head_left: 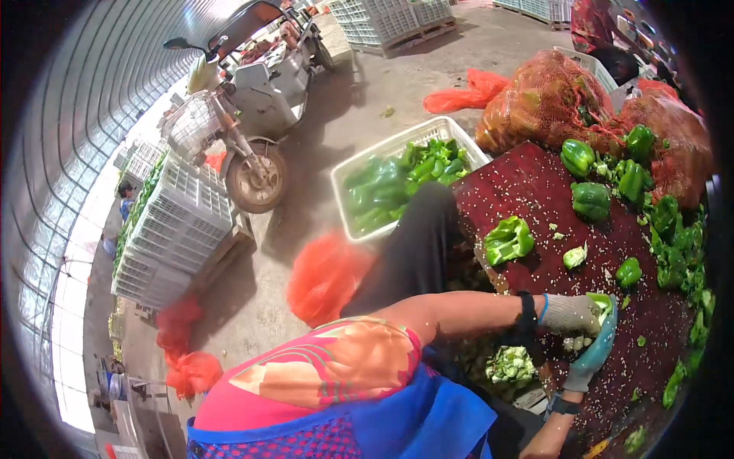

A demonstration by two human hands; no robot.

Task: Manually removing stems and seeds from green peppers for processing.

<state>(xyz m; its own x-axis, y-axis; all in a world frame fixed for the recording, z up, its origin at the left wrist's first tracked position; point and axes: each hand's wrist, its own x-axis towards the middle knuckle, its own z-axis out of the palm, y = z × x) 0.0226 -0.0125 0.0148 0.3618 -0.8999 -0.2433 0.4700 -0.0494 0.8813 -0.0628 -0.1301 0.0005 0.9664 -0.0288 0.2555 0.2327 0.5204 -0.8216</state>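
My left hand (569, 314), in a grey knit glove, reaches across a dark red work surface (527, 191) and grips a green pepper (604, 303). My right hand (595, 353), in a blue-palmed glove, comes up from below, its fingers curled against the same pepper. Whether it also holds a tool is hidden. Pale seeds speckle the surface. A split-open green pepper (508, 240) lies to the left of my hands. More whole peppers (590, 200) lie further up, and several are heaped along the right edge.
A white crate of green peppers (348, 172) stands on the concrete floor by my dark trouser leg. Orange mesh sacks (539, 99) lie behind the surface. A pile of pepper cores (509, 364) sits under my arm. An electric tricycle (256, 107), stacked white crates (180, 222), orange bags (325, 277) and another person (595, 27) are around.
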